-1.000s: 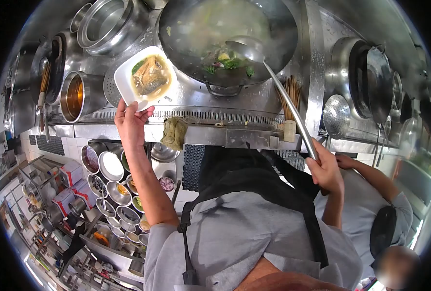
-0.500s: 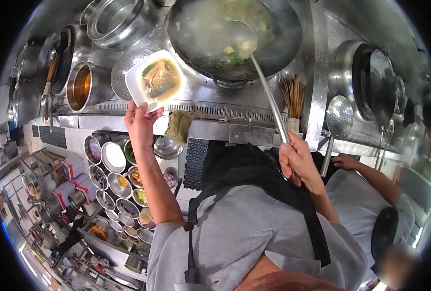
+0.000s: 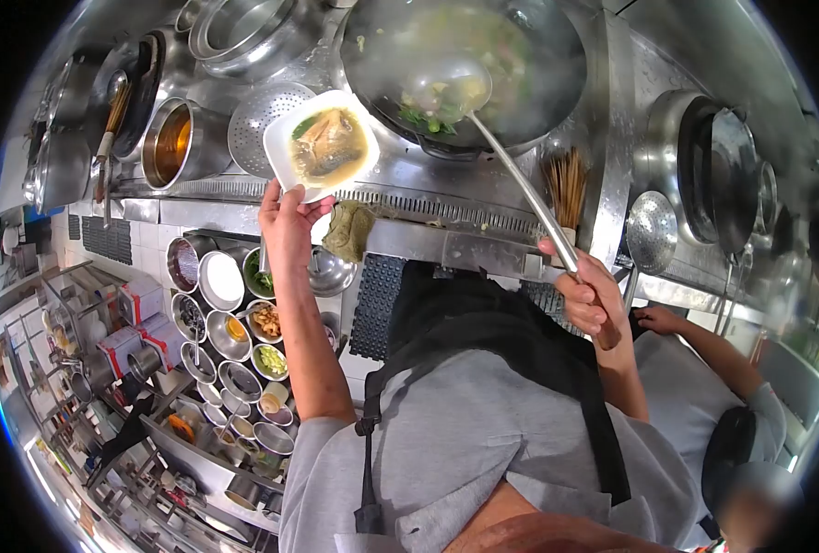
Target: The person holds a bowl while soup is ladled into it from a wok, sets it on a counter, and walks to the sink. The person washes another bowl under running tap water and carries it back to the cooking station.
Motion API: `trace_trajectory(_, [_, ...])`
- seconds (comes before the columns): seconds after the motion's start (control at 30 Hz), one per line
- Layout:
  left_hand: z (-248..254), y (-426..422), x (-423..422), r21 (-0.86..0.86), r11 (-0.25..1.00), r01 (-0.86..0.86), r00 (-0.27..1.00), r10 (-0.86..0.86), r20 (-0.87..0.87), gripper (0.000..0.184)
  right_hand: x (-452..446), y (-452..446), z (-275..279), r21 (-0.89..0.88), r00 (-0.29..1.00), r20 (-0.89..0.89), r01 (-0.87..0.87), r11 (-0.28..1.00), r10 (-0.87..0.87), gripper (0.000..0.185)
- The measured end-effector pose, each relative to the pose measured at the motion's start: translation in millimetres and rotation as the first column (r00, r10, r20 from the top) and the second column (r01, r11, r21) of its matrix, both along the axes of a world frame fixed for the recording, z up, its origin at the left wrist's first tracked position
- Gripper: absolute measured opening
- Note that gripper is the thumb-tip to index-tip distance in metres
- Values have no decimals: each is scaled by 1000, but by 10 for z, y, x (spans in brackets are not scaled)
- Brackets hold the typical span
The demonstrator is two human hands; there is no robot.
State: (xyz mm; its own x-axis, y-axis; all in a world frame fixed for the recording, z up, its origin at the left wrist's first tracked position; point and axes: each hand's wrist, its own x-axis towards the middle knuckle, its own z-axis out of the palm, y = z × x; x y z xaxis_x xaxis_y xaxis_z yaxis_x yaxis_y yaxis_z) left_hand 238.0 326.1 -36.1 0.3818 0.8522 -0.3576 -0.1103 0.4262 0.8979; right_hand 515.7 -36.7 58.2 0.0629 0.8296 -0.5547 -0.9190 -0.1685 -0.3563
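Bowl (image 3: 277,155) gripped in your left fingers (image 3: 291,195) already holds fish (image 3: 329,147); right fingers (image 3: 579,292) grip the ladle (image 3: 525,186), greens (image 3: 428,122) left in the upper-centre wok (image 3: 557,83).

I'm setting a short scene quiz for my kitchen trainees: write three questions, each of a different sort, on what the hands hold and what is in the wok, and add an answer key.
1. Fill the gap: the right hand holds a long-handled metal ____.

2. Choose one. The left hand holds:
A. a chopping board
B. a white bowl
C. a knife

3. True or false: leafy greens show inside the wok.

Key:
1. ladle
2. B
3. True
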Motion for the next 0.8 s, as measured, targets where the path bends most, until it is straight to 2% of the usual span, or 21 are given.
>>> trace_trajectory(0.23, [40, 29, 495, 25, 999, 28, 999, -29, 26, 36, 97, -64, 465, -2, 990, 143, -15, 1000, 15, 49])
trace_trajectory(0.4, [51, 92, 935, 62, 990, 124, 991, -126, 46, 42, 107, -71, 687, 112, 995, 98, 12, 994, -23, 53])
trace_trajectory(0.53, [54, 122, 1277, 50, 980, 193, 979, -196, 64, 40, 68, 11, 760, 88, 991, 135, 7, 996, -19, 53])
trace_trajectory(0.67, [-3, 152, 1513, 10, 969, 245, 963, -245, 115, 37, -34, 123, 753, -68, 947, 316, -34, 997, 54, 54])
trace_trajectory(0.8, [45, 146, 1623, 25, 968, 249, 962, -250, 110, 34, -37, 100, 578, -167, 780, 593, -125, 978, 201, 57])
